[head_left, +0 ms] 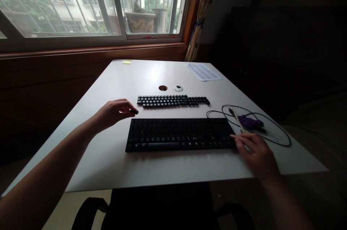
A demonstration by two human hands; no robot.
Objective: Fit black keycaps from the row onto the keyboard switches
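My left hand [119,110] is closed in a pinch on a small black keycap [133,111], held just beyond the upper left corner of a black keyboard [179,134]. The keyboard's front rows carry keycaps; its back rows look bare and dark. Behind it, loose black keycaps [168,100] lie lined up in rows. My right hand [256,152] is at the keyboard's right end, fingers closed around a thin white stick [236,117] that slants up and away. The stick's lower end is hidden by the fingers.
On the right of the white table [94,165] lie a looped black cable [287,139] and a purple cloth-like item [251,122]. Farther back are a cable hole [163,88], its round white cover [178,88], printed paper [204,72] and a yellow note [127,62].
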